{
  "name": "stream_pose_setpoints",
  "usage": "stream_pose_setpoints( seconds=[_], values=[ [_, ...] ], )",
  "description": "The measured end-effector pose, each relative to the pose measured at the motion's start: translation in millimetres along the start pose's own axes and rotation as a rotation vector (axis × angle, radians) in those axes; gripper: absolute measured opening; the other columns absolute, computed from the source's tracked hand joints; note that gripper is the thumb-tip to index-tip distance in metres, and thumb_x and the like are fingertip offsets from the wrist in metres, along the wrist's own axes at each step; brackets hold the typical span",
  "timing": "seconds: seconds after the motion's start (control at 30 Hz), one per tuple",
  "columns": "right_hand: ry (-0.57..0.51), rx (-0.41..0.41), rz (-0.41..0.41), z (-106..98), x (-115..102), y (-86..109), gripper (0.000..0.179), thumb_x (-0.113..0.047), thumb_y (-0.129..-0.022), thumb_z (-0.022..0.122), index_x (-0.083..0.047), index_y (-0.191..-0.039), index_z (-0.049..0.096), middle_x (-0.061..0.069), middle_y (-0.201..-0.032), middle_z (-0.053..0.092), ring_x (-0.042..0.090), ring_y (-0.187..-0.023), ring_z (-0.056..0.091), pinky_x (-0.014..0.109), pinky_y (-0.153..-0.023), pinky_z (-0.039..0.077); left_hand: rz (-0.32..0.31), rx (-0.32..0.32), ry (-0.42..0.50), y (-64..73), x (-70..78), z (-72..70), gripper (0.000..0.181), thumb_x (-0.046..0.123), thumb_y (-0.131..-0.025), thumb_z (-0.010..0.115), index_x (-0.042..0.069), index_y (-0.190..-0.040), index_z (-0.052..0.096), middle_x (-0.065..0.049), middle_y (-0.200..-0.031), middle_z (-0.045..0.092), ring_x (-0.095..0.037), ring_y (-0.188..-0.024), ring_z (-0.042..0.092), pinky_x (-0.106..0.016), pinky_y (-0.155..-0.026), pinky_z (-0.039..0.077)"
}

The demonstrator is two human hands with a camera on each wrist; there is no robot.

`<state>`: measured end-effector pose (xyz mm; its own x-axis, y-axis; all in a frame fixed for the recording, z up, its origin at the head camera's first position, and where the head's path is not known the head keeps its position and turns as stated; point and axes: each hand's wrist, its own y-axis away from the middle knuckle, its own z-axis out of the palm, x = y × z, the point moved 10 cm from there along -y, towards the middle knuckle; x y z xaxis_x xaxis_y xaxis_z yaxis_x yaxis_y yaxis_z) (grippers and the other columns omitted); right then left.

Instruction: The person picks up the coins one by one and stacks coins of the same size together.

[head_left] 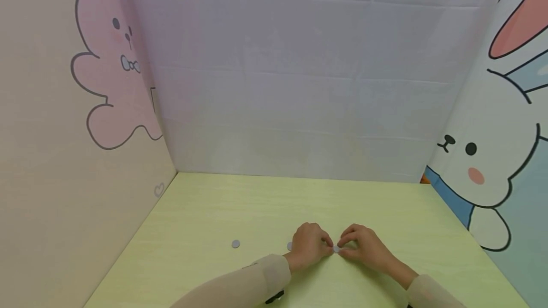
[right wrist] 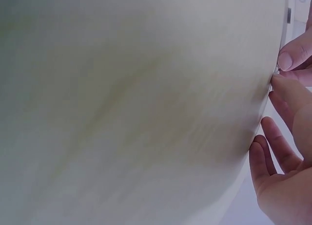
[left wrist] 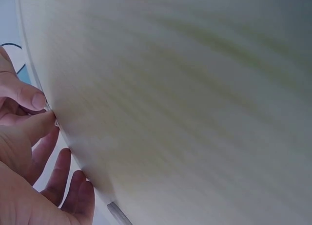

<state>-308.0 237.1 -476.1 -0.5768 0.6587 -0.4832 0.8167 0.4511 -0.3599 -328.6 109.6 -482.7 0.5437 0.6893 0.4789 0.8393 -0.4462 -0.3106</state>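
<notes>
Three small flat grey discs are on the pale green table, strung out in a row from left to right. My left hand [head_left: 310, 244] and my right hand [head_left: 366, 247] meet at the rightmost grey disc [head_left: 336, 249]. Thumb and forefinger of each hand pinch it from opposite sides, fingertips down at the tabletop. Behind my left hand the middle disc [head_left: 289, 246] is partly covered; a disc [left wrist: 118, 214] also shows at the lower edge of the left wrist view. Farther left lies the third disc [head_left: 236, 244]. In the right wrist view, the fingers hide most of the pinched disc.
The green table [head_left: 257, 203] runs back to a white cloth wall [head_left: 299, 84]. A beige side wall [head_left: 38, 156] with a pink cartoon figure bounds the left. On the right stands a panel with a cartoon rabbit [head_left: 492, 146].
</notes>
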Motion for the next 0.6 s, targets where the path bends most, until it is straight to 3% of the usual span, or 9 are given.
stream_pose_setpoints(
  seconds=[0.23,0.6],
  values=[
    [0.016,0.010,0.006,1.1,0.0,-1.0,0.008,-0.019,-0.086,0.091,-0.022,-0.089,0.084,-0.005,-0.100,0.071,0.014,-0.091,0.066,0.033,-0.079,0.054,-0.015,-0.012,0.039,1.8,-1.0,-1.0,0.009,0.026,-0.081,0.095,0.024,-0.078,0.086,0.011,-0.085,0.070,-0.004,-0.078,0.052,-0.020,-0.071,0.040],
    [0.029,0.007,0.017,2.0,-0.3,-2.2,0.008,-0.019,-0.086,0.091,-0.023,-0.089,0.084,-0.007,-0.100,0.071,0.013,-0.092,0.065,0.035,-0.081,0.054,-0.016,-0.018,0.017,0.6,-3.7,3.4,0.009,0.027,-0.081,0.094,0.027,-0.078,0.086,0.013,-0.083,0.067,-0.002,-0.077,0.050,-0.018,-0.071,0.038]
  ],
)
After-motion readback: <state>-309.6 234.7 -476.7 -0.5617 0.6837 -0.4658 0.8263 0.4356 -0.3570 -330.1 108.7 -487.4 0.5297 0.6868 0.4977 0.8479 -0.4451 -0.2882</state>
